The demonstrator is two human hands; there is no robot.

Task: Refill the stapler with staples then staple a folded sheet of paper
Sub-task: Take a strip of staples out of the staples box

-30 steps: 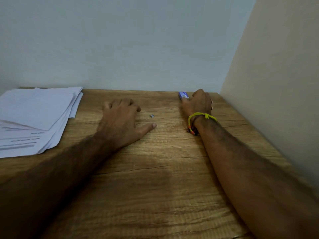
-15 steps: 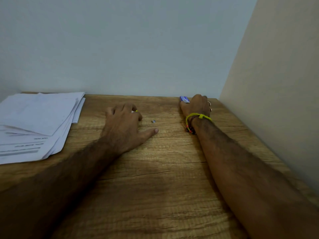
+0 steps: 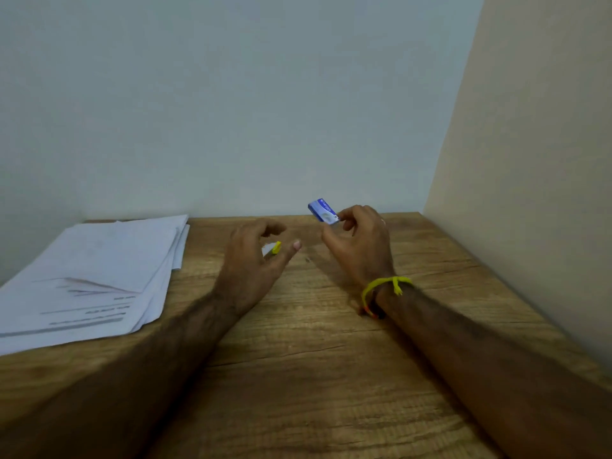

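Yellow wrist cord (image 3: pixel 385 284) (knotted), bare forearms

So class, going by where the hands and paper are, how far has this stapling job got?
Barely begun. Nothing looks finished: the paper stack lies flat on the desk, with no folded sheet apart from it. In hand: the right hand pinches a small blue staple box lifted off the desk, while the left hand hovers, fingers loose, over a yellow-and-white item, probably the stapler. Left: loading, folding, stapling.

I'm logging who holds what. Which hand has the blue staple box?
The right hand, the one with the yellow wristband, pinches the blue staple box above the table. The left hand hovers over a small yellow-and-white item.
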